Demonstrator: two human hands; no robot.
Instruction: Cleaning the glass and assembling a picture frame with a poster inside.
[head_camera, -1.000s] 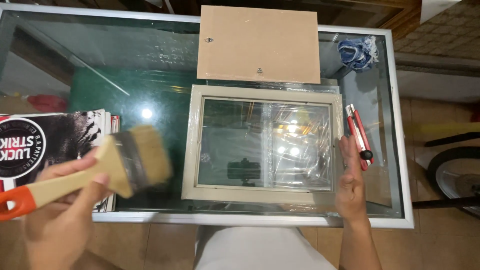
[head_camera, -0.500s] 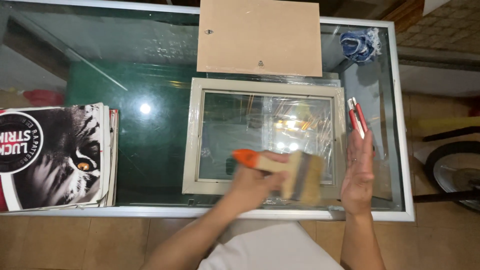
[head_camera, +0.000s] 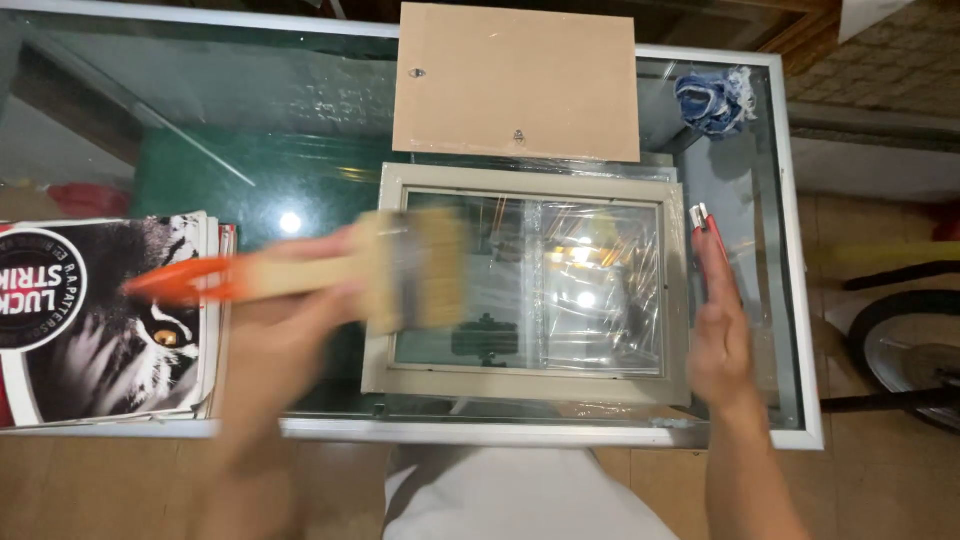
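- Left hand (head_camera: 275, 320) grips a paintbrush (head_camera: 330, 275), motion-blurred; long axis runs left-right, orange handle end pointing left, bristles pointing right over the left edge of the picture frame (head_camera: 525, 382).
- Frame lies flat on the glass worktop (head_camera: 250, 120), long axis left-right, clear film across its opening.
- Right hand (head_camera: 722, 330) is unclenched, flat, fingers pointing away, touching the frame's right edge.
- Red utility knife (head_camera: 706, 225) sits just beside the fingertips.
- Brown backing board (head_camera: 517, 82) lies beyond the frame; 1 magazine stack (head_camera: 100, 315) far left.

glossy glass table (head_camera: 250, 90), wooden brush (head_camera: 400, 272)
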